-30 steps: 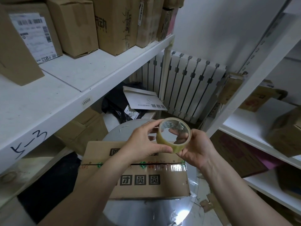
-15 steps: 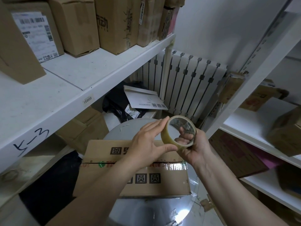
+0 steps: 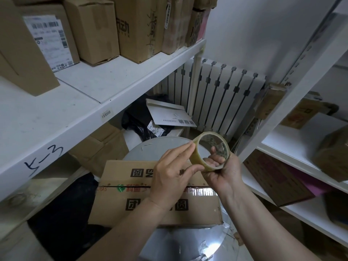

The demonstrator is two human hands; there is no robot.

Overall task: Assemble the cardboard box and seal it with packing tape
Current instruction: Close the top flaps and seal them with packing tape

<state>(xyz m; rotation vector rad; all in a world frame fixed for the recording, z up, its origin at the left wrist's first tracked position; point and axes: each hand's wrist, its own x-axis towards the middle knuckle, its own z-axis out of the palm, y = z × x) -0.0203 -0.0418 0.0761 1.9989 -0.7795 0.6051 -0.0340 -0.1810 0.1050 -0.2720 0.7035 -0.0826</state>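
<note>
Head view, looking down. Shows two bare hands holding one roll of clear tape (image 3: pixel 196 160) above one cardboard box (image 3: pixel 116 213). Since a moment ago: tipped further up on edge and lifted slightly to the right, with the left hand (image 3: pixel 169 178) moved from cupping the side to pinching the outer band, fingertips on the top rim and thumb on the band below. Gripped from inside by the right hand (image 3: pixel 224 172), fingers curled through the core. Probably feeling for the loose end of the tape, so no fresh strip ready yet. Lying across the middle of one round metal table (image 3: pixel 178 243), left end past the table's left edge: the box, flaps closed, one glossy strip over the right part of the seam, left part seemingly bare. Beyond the table's far edge: one white envelope (image 3: pixel 169 113) and one radiator (image 3: pixel 216 91). On the upper left shelf (image 3: pixel 113 80): at least five more boxes.
</note>
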